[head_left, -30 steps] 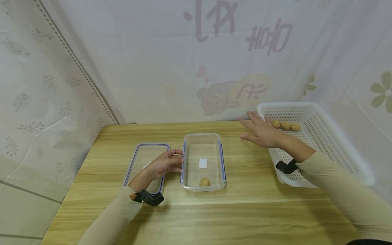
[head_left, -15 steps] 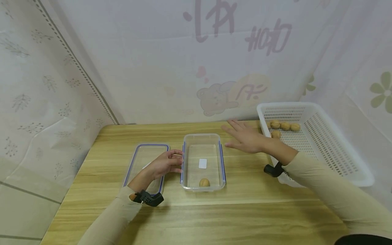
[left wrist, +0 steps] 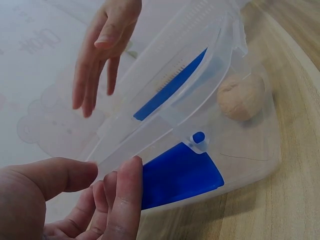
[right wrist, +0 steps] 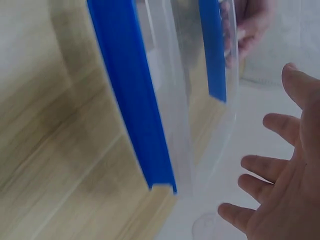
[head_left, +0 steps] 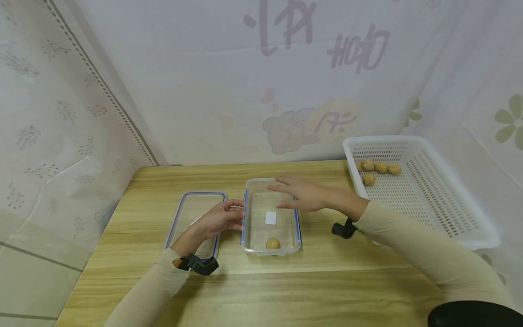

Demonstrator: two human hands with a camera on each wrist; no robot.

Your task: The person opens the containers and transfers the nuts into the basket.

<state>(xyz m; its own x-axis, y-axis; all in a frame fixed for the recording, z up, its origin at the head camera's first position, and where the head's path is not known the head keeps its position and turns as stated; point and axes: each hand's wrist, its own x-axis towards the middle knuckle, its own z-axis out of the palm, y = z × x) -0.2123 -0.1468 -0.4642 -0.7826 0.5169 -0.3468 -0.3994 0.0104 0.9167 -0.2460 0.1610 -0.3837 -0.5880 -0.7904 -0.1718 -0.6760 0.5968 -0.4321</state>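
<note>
A clear plastic food container [head_left: 250,247] with blue side clips stands uncovered on the table, holding one walnut [head_left: 273,243] at its near end. Fingertips of my left hand [head_left: 218,219] touch the container's left side, with the thumb near the rim in the left wrist view. Over the container's far right part hovers my right hand [head_left: 304,194], fingers spread and nothing held. In the right wrist view, that hand's fingers [right wrist: 265,167] are apart from the container wall. Under the left wrist lies a clear lid [head_left: 204,196] with a blue seal.
A white perforated basket [head_left: 439,181] stands at the right, with several walnuts [head_left: 381,167] in its far left corner. Printed cloth [head_left: 204,91] hangs behind the wooden table [head_left: 261,295]. A black rounded thing [head_left: 474,314] shows at the lower right.
My right hand has moved left from the basket's edge to over the container, uncovering more walnuts in the basket. The left hand, container and its walnut have stayed in place.
</note>
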